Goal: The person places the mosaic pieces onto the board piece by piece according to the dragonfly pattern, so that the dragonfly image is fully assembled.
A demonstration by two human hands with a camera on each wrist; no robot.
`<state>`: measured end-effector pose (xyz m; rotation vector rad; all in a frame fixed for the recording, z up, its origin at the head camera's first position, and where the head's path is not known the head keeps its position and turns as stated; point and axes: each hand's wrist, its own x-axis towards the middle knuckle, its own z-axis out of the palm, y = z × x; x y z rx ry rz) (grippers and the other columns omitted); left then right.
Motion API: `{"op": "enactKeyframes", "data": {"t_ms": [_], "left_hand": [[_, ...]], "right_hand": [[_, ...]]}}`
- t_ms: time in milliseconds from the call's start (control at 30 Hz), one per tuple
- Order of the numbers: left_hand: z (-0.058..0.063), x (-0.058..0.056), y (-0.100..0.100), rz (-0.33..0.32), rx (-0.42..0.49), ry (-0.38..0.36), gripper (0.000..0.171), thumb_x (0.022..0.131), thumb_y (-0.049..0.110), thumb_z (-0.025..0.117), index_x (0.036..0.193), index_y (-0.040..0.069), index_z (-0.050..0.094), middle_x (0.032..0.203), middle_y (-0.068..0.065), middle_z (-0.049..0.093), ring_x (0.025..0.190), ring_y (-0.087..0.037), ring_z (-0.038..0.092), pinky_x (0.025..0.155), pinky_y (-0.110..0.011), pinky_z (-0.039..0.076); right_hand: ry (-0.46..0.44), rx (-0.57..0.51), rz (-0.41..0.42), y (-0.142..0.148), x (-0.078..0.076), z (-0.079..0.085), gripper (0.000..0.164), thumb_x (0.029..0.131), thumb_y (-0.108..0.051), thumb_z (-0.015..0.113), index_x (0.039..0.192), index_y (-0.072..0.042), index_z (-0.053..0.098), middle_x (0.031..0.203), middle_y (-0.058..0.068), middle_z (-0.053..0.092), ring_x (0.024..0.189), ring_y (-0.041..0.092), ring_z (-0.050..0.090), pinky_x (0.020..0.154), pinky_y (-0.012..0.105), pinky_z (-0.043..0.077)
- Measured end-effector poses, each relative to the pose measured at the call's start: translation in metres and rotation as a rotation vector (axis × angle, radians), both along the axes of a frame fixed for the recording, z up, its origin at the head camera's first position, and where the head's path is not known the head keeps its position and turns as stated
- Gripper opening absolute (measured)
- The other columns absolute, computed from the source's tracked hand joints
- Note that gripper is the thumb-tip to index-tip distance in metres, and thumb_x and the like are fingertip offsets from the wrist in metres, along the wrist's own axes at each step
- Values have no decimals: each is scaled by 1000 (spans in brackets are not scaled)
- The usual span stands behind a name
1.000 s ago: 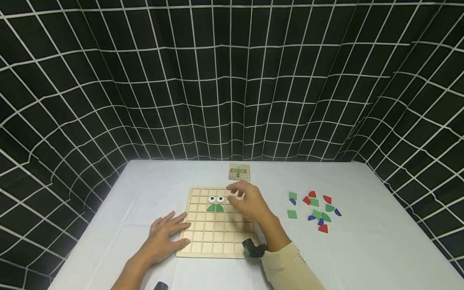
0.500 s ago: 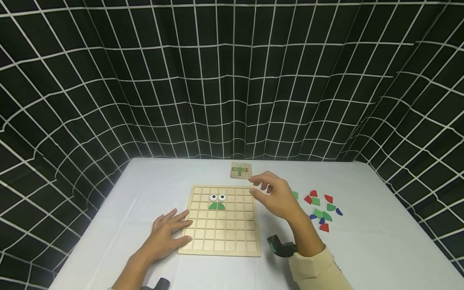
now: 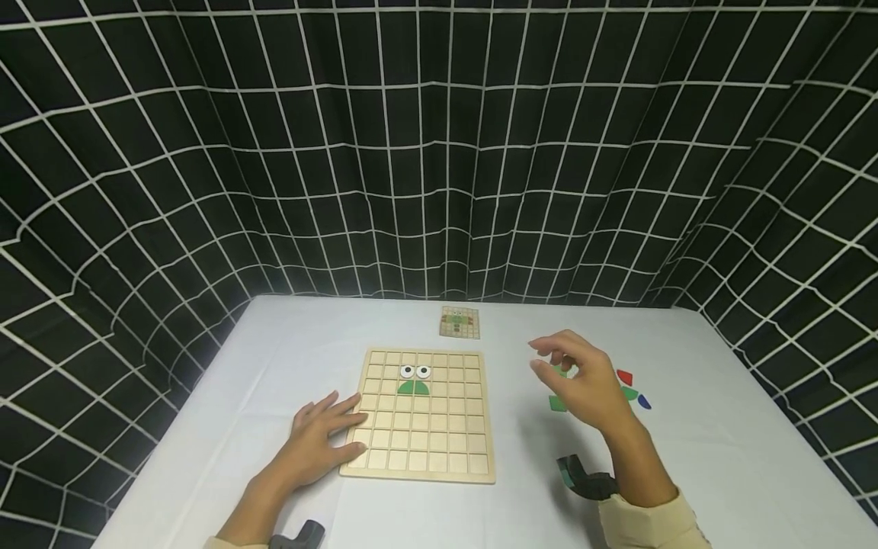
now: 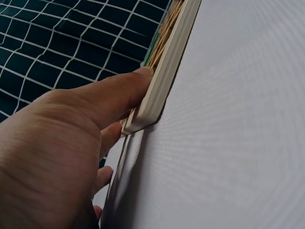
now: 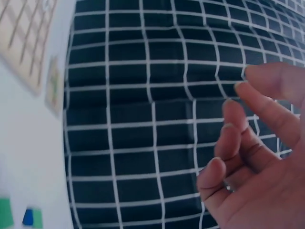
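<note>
Grid board [image 3: 421, 419], left hand [image 3: 318, 444] on edge, right hand [image 3: 586, 383] raised

Right hand [image 3: 587, 383] has moved from over the wooden board's [image 3: 437, 441] far right part to clear right of the board, now obscuring several loose coloured pieces [image 3: 625, 377] in head view.

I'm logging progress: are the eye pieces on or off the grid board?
On: the head view shows both eye pieces side by side on the grid board, above two green pieces.
</note>
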<state>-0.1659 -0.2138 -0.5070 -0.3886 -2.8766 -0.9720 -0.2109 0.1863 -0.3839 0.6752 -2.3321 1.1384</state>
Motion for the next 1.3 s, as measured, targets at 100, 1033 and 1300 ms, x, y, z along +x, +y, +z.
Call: {"op": "enactKeyframes", "data": {"t_ms": [100, 1033, 1300], "left_hand": [[0, -1, 0, 4, -7, -14, 48, 77, 42, 78, 120, 23, 69, 145, 5, 45, 141, -30, 24, 111, -57, 1], [3, -1, 2, 0, 5, -43, 48, 78, 43, 77, 120, 22, 69, 146, 4, 44, 141, -29, 23, 112, -55, -1], [4, 1, 0, -15, -8, -30, 49, 78, 44, 76, 120, 21, 68, 146, 2, 44, 141, -32, 23, 111, -58, 0]], "right_hand": [[45, -32, 19, 9, 5, 1, 28, 77, 12, 72, 101, -3, 71, 86, 2, 63, 74, 18, 48, 61, 26, 42], [-172, 35, -353, 129, -6, -75, 20, 93, -4, 60, 111, -3, 68, 99, 11, 63, 84, 5, 48, 69, 15, 40], [-280, 65, -507, 143, -9, -97, 22, 91, -5, 61, 112, 0, 67, 100, 16, 62, 83, 17, 48, 67, 24, 41]]}}
